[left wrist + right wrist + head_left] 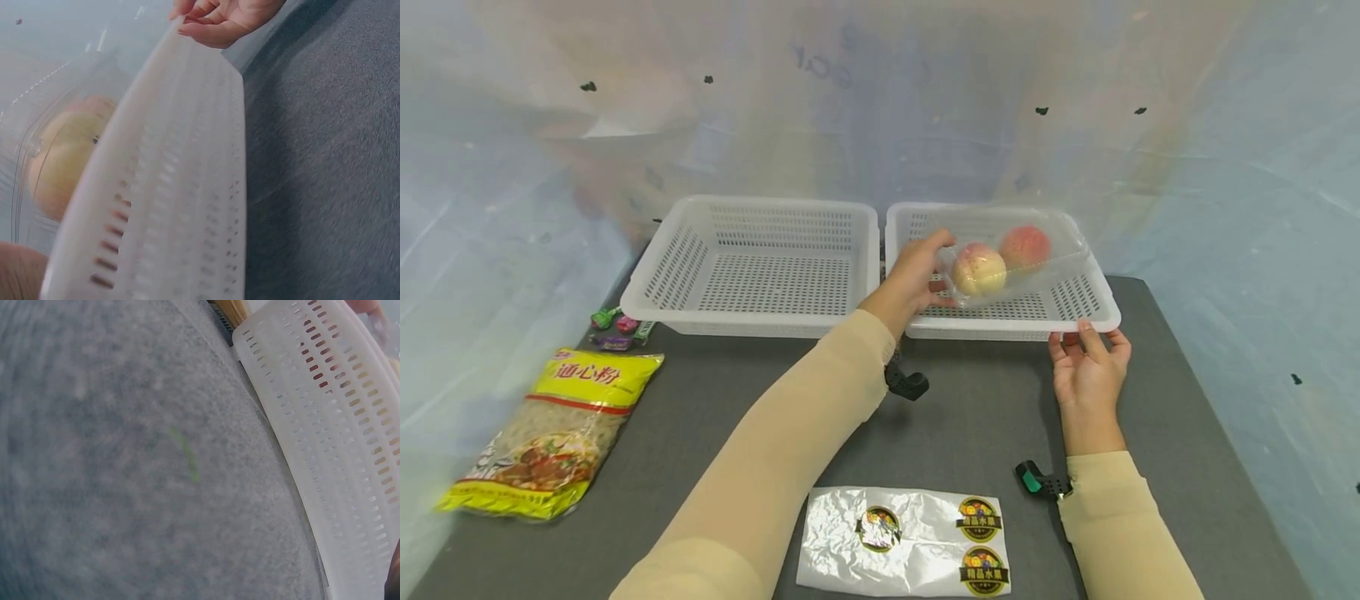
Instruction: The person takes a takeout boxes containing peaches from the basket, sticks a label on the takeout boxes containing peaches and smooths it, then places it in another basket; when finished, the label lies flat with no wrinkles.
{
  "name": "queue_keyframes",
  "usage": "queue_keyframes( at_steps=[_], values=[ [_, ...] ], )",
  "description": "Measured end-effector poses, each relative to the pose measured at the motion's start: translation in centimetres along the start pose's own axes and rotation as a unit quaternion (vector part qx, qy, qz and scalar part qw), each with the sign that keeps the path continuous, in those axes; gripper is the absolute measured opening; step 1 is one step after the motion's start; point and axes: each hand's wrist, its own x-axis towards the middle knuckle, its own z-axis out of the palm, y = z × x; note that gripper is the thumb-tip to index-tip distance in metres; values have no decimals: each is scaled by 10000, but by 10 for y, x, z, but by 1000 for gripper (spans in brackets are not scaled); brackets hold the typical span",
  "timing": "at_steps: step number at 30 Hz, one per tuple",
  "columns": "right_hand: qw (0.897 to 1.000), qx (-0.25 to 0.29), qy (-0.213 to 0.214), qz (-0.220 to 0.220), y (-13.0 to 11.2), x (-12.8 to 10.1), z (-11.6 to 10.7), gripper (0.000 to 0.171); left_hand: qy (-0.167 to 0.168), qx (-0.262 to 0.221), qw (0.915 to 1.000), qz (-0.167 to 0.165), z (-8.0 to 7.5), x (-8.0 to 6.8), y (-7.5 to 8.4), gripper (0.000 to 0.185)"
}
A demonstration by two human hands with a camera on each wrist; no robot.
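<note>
My left hand (913, 275) grips the left end of a clear plastic box (1062, 265), which is tilted inside the right white basket (1000, 326). Two peaches show through the plastic, a yellowish peach (979, 271) beside a redder peach (1027, 248). With thumb on top and fingers below, my right hand (1092, 371) pinches the basket's front rim near its right corner. In the left wrist view, the perforated basket wall (187, 162) partly hides the box and a peach (65, 156). The right wrist view shows mostly the basket's outer side (300, 419).
A second white basket (752, 321) stands close on the left, with nothing in it. Wrapped candies (621, 327) and a yellow pasta bag (553, 433) lie at the left. A silver sheet with round stickers (906, 542) lies in front on the grey table (970, 417).
</note>
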Motion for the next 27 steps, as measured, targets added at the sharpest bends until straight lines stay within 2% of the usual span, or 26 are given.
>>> queue_keyframes(
  at_steps=[9, 16, 22, 27],
  values=[
    [10000, 32, 27, 54, -4, 2, -2, 52, -354, 279, 9990, -50, -4, -20, 23, 35],
    [9999, 76, 28, 78, -1, 7, -3, 50, -756, 639, 9951, -21, -14, -42, 34, 57],
    [9998, 204, -24, 50, 3, 12, -4, 53, -887, 711, 9935, -40, -28, -71, 34, 55],
    [9976, 629, -231, -182, 6, 16, -3, 53, -1095, 827, 9905, -51, -41, -94, 30, 63]
  ],
)
